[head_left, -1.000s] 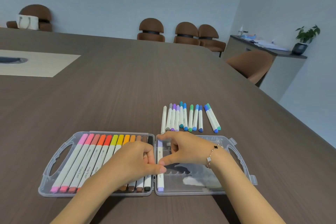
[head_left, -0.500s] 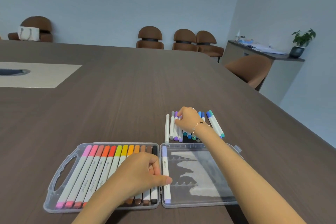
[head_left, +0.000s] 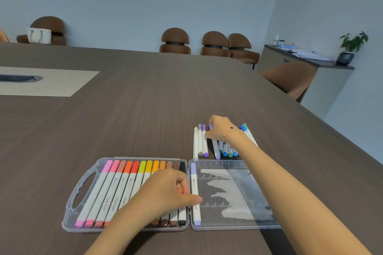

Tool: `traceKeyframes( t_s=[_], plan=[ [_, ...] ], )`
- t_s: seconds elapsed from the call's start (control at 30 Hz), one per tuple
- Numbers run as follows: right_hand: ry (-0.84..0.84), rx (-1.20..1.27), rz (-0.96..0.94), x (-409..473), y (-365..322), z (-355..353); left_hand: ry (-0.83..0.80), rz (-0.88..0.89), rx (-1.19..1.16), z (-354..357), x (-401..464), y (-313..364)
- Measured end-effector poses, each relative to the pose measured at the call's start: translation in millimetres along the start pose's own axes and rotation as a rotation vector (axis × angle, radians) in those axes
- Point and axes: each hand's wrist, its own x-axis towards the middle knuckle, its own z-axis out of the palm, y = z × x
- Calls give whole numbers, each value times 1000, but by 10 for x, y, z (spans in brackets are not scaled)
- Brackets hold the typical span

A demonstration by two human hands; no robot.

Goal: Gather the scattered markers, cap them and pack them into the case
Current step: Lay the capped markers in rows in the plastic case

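Nearest, the clear plastic hinged marker case (head_left: 232, 226) lies open and flat on the dark wood-grain table (head_left: 145, 109). Its left half is filled with a row of white-barrelled markers with warm-coloured caps (head_left: 116, 188), pink through orange to brown and black. The left hand (head_left: 165, 192) rests on that row, fingers curled loosely under and thumb stretched right, its tip touching the single lilac-capped white marker (head_left: 194, 192) that sits in the leftmost slot of the right half. The hand holds nothing that can be made out; it seems to be steadying the seated marker. The other slots of the right half stand free, running rightward from that marker.

Just beyond the case's far edge lies the loose group of white markers with grey, purple, green and blue caps (head_left: 207, 143), side by side, long axes running near to far, much the same way as the slots. The right hand (head_left: 219, 128) is over the far part of this group, its fingers bent down on a pale-purple-capped white marker (head_left: 215, 147); whether they have closed fully round it is hidden by the back of the hand.

The next free slot lies nearer than this marker and slightly left of it. So the move looks to be mostly a straight pull toward the near side, with little turning. The right hand is plainly the nearer one for it.
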Motion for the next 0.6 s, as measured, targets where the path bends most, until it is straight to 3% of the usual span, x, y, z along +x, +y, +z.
traceKeyframes(
  t_s=[0.13,0.3,0.4,0.6],
  plan=[
    [112,338,-89,-339,29,-184,30,6,-68,-6,21,-40],
    [-224,645,-92,-1055,23,-50,72,10,-122,9,32,-59],
    [-271,633,-119,-1245,50,93,67,11,-81,24,22,-26],
    [-132,473,-210,-1254,54,177,201,-30,98,112,-8,74]
  ],
)
